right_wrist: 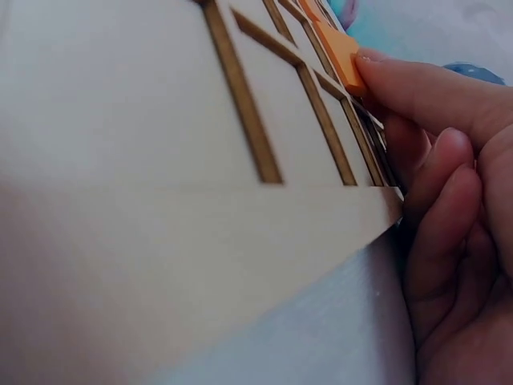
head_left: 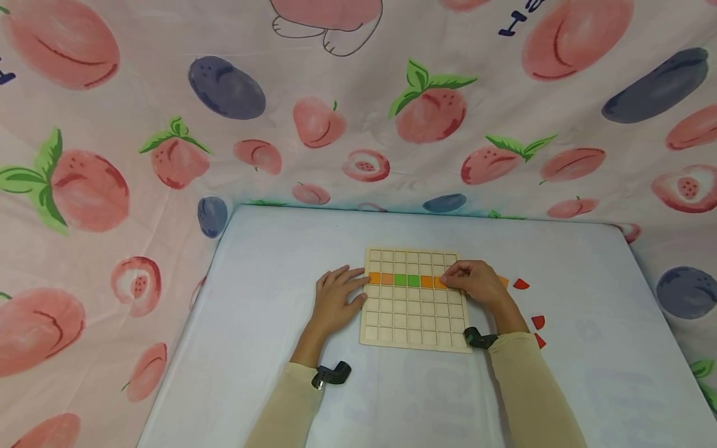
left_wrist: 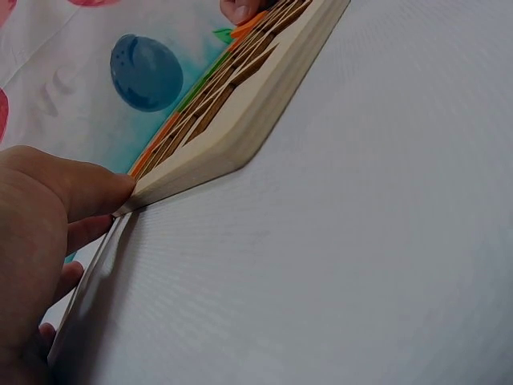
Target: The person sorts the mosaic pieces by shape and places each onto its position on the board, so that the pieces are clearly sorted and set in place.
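Observation:
A square wooden grid board [head_left: 414,318] lies flat on the table, with a row of orange and green square tiles across its upper part. My right hand [head_left: 478,283] pinches an orange tile [right_wrist: 341,58] at the right end of that row; its other fingers curl under, close to the board's right edge. Against the board's left edge rests my left hand [head_left: 332,302], fingers extended and spread. In the left wrist view its thumb [left_wrist: 100,188] touches the board's side. Two green tiles [head_left: 406,280] sit mid-row.
Right of the board lie several red pieces, among them a wedge-shaped red piece [head_left: 521,284]. An orange piece [head_left: 504,282] shows partly behind my right hand. The white table [head_left: 269,267] meets a fruit-printed cloth [head_left: 358,137] at the back and sides.

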`<state>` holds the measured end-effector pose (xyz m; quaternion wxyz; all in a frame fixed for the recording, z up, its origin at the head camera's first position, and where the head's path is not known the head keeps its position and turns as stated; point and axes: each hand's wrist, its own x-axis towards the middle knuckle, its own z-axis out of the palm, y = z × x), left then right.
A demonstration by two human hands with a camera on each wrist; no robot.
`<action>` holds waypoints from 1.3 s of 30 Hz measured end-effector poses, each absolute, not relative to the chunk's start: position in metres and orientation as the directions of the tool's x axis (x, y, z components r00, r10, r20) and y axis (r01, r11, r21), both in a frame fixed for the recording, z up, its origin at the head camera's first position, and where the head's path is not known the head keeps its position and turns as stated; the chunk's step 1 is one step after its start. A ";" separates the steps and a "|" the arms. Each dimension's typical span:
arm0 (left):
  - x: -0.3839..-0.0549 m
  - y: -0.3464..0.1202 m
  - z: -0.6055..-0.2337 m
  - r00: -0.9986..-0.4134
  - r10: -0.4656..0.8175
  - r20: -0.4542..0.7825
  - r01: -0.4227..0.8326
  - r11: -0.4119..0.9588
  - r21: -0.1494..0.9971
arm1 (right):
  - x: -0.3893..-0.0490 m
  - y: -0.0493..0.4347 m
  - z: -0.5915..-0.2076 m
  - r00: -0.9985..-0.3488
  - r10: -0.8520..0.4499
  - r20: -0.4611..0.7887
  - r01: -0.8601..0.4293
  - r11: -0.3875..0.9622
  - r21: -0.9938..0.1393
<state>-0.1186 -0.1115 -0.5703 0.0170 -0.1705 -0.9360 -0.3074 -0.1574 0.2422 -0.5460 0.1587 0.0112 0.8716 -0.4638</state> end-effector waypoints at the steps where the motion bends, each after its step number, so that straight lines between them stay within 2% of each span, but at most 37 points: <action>1: -0.118 -0.111 -0.570 -0.941 0.308 0.136 0.329 0.752 0.571 | -0.157 0.242 -0.546 -0.950 -0.125 -0.287 0.169 0.567 -0.806; 39: -0.118 -0.112 -0.569 -0.940 0.311 0.138 0.333 0.757 0.562 | -0.155 0.240 -0.546 -0.957 -0.087 -0.278 0.175 0.592 -0.787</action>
